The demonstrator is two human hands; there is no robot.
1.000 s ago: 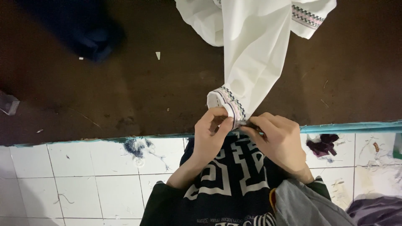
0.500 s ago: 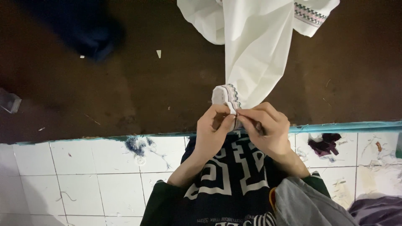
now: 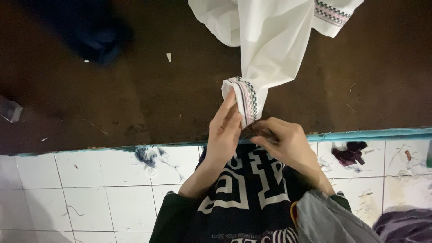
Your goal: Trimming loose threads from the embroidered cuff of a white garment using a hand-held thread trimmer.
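A white garment lies on the dark brown table, one sleeve hanging toward me. The sleeve's cuff carries a patterned woven band. My left hand pinches that cuff from the left side, fingers pointing up along it. My right hand sits just below and to the right of the cuff, fingers curled tight as if pinching something thin; what it holds is too small to make out. Both hands hover over the table's near edge, above my dark patterned shirt.
A dark blue cloth lies at the table's far left. The table has a teal front edge. White floor tiles below carry thread scraps and a dark purple fabric scrap. A purple cloth sits at bottom right.
The cuff has been lifted and turned slightly; my left hand's fingers have straightened up along it, and my right hand has shifted a little lower.
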